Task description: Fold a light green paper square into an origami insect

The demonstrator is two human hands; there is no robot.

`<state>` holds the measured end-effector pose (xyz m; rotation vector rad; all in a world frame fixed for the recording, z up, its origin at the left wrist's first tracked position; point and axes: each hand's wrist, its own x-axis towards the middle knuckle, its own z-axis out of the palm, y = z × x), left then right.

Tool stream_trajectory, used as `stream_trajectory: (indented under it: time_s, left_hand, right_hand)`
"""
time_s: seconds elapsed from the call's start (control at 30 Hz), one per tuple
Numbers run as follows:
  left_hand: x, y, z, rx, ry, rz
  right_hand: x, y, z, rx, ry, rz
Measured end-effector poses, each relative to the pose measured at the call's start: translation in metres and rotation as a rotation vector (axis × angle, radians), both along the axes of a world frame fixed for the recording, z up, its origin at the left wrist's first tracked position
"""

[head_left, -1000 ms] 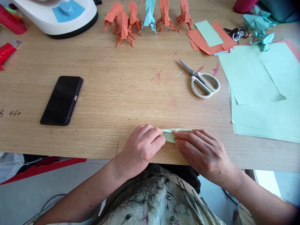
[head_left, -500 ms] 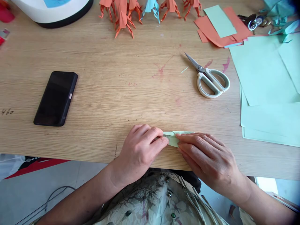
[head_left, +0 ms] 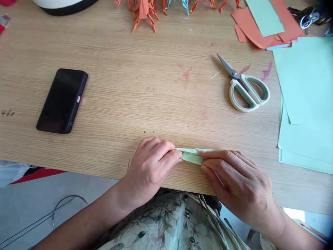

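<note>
A small folded piece of pale green paper (head_left: 191, 156) lies flat on the wooden table (head_left: 145, 90), close to its near edge. My left hand (head_left: 152, 166) pinches its left end with curled fingers. My right hand (head_left: 234, 177) presses on its right end, fingers held together and lying over the paper. Only the middle strip of the paper shows between the two hands.
White-handled scissors (head_left: 246, 88) lie to the right of centre. A black phone (head_left: 62, 100) lies at the left. Pale green sheets (head_left: 304, 104) are stacked at the right, orange paper scraps (head_left: 260, 27) at the far right. Orange folded figures (head_left: 144, 8) line the far edge.
The view has tilted down and shifted, so the far objects slid up out of sight. My hands moved slightly apart, and a bit more of the green paper shows between them.
</note>
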<state>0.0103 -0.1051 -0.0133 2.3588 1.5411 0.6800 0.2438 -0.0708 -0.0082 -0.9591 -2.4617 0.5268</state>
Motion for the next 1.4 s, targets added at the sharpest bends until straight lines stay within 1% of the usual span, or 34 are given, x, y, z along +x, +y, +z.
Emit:
stream_trajectory:
  time_s: [0.2, 0.4, 0.57, 0.73, 0.83, 1.17, 1.4]
  left_hand:
    - [-0.0013, -0.0017, -0.0015, -0.038, 0.013, 0.009]
    - [0.0023, -0.0028, 0.0000, -0.059, 0.090, 0.104]
    - [0.0054, -0.0045, 0.0025, -0.074, 0.078, 0.154]
    - [0.0041, -0.0041, 0.0037, -0.090, 0.064, 0.157]
    - [0.0027, -0.0039, 0.0039, -0.099, 0.049, 0.156]
    - [0.0008, -0.0042, 0.0040, -0.119, -0.003, 0.148]
    - [0.0023, -0.0034, 0.0057, -0.108, 0.034, 0.175]
  right_hand:
    - [0.0015, -0.0002, -0.0003, -0.023, 0.018, -0.005]
    - [0.0005, 0.0010, -0.0006, -0.053, 0.040, -0.024]
    - [-0.0010, 0.0009, -0.0017, -0.045, 0.059, -0.026]
    - [-0.0002, -0.0002, -0.0022, -0.006, 0.046, 0.003]
    - [-0.0007, 0.0004, -0.0018, -0.019, 0.049, 0.000]
    - [-0.0037, 0.0013, -0.0039, -0.016, 0.032, -0.070]
    - [-0.0076, 0.0018, -0.0002, -0.087, 0.008, -0.123]
